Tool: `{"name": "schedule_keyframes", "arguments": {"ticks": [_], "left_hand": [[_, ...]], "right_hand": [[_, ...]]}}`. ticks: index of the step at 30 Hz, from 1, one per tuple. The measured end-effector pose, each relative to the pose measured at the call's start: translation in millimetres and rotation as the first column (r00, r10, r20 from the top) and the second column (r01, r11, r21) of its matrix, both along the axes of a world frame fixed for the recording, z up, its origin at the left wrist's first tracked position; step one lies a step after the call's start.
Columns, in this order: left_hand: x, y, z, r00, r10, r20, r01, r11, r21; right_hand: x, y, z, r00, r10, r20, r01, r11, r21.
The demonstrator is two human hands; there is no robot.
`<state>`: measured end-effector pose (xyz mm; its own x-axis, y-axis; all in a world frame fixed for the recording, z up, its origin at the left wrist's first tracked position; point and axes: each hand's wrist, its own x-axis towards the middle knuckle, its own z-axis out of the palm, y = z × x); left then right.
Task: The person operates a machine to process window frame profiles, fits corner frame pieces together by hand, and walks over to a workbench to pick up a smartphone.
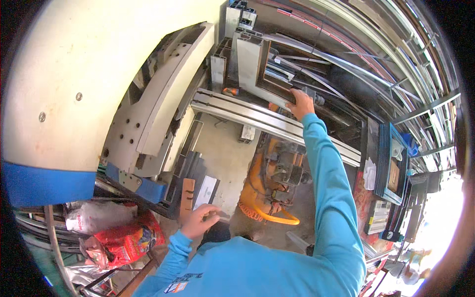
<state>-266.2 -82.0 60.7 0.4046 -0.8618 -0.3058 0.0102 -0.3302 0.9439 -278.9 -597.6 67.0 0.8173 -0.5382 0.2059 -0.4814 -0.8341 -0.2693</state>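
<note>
My right hand [301, 104] reaches far forward, its fingers bent over the lower bar of a white and brown window frame [249, 64]. This frame stands beyond a long silver metal rail [247, 110] running across in front of me. A dark cylindrical part [313, 95] lies just past my right fingers. Close to my body, my left hand [200, 221] hovers with its fingers loosely curved and apart, holding nothing I can see. Near it are a brown slotted strip [187, 198] and a white label-like piece [206, 192] on dark grey profiles.
A large cream machine with a blue lower edge [49, 183] fills the left. Beneath the rail sits an orange air compressor [287, 168] with a coiled hose [251, 212]. Red bags [123, 242] lie lower left. Long metal profiles [396, 54] are racked at right.
</note>
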Motion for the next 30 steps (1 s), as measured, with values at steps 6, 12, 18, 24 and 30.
{"name": "schedule_keyframes", "arguments": {"ticks": [6, 12, 18, 24, 30], "left_hand": [[25.2, 4.9, 0.5, 0.999, -0.041, 0.027, 0.038, 0.997, 0.072], [34.7, 0.2, 3.0, 1.000, 0.017, -0.003, -0.017, 0.999, 0.042], [44.4, 4.3, -9.2, 0.997, 0.009, 0.077, -0.010, 1.000, 0.015], [46.9, -3.2, -15.9, 1.000, -0.012, 0.029, 0.012, 1.000, -0.014], [48.0, -14.4, -21.5, 0.988, -0.082, 0.134, 0.086, 0.996, -0.020]], "right_hand": [[25.8, -24.9, -43.4, 0.998, -0.026, -0.053, 0.028, 0.999, 0.044], [43.6, -19.0, -57.1, 0.993, -0.042, -0.109, 0.042, 0.999, -0.002], [62.6, 2.8, -43.3, 0.977, -0.097, -0.189, 0.105, 0.994, 0.030], [74.4, 7.9, -65.3, 0.966, -0.163, -0.200, 0.144, 0.984, -0.108], [74.9, 30.1, -49.2, 0.933, -0.309, -0.183, 0.288, 0.948, -0.133]]}}
